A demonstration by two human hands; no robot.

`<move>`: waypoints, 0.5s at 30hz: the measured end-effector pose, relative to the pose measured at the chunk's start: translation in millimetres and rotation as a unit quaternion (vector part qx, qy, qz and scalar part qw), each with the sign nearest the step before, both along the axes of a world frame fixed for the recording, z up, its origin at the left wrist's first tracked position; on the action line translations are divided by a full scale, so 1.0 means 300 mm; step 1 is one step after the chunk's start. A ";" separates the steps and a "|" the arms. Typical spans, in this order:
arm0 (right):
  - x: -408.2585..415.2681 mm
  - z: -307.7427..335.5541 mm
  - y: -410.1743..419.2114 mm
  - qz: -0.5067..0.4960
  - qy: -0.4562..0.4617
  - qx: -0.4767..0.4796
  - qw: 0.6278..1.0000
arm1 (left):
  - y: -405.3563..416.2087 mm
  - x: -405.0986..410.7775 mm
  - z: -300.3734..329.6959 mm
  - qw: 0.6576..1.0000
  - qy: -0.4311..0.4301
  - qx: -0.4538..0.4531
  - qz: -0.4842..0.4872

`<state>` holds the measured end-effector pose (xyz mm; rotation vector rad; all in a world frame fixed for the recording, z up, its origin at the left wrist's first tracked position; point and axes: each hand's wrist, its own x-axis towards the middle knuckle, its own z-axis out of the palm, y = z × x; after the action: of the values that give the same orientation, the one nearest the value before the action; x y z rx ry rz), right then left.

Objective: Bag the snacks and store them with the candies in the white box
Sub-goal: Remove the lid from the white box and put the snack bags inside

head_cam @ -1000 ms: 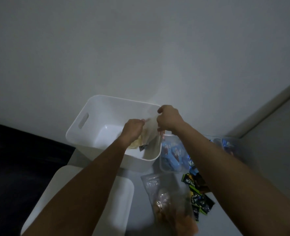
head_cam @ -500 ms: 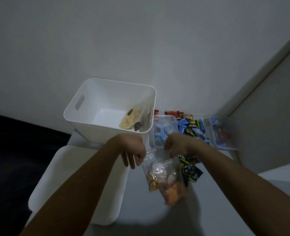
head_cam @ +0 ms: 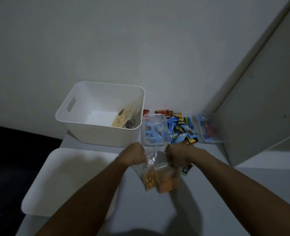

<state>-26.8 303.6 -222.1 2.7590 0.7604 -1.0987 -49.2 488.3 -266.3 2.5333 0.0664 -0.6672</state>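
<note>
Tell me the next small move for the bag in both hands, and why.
Probably lift the clear snack bag into the white box. Both the left hand and the right hand grip its top, and one bag of snacks already leans inside.

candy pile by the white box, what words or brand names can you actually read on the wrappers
"Kalpa" on a blue wrapper at the front of the candy pile.
"nextar", seen upside down, on a dark wrapper in the middle of the pile.
The red and orange wrappers against the wall carry print too blurred to read.
The blue packets in the clear tub show lettering too small to read.
The dark green wrapper by the right hand is unreadable.
</note>
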 end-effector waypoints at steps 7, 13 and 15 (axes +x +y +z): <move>0.092 0.385 -0.032 -0.108 0.038 0.145 0.983 | 0.093 -0.008 0.370 0.999 0.035 -0.032 -0.007; 0.164 0.629 0.054 -0.203 0.035 0.362 0.909 | 0.270 0.030 0.670 0.984 -0.034 -0.146 0.093; 0.182 0.645 0.117 -0.221 0.024 0.407 0.886 | 0.312 0.054 0.716 0.977 -0.066 -0.163 0.120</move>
<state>27.6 338.8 -28.6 3.7800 0.7391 -1.0857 -33.0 581.8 -51.6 2.1999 0.1955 -0.3792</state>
